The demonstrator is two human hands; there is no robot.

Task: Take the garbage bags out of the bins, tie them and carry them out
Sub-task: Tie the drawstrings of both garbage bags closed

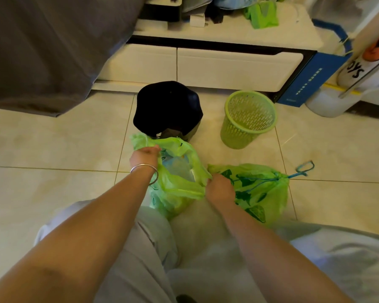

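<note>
Your left hand (146, 155) and right hand (219, 188) pinch opposite rims of the open green bag (179, 184), thin crinkled plastic holding pale trash, just before the black bin (167, 108). Right of it sits a cinched leaf-print bag (260, 189); beyond, an empty perforated green basket (248, 119).

I see an open green bag (177, 182) near centre, a tied leaf-printed bag (260, 193) just right, two bins beyond.
</note>
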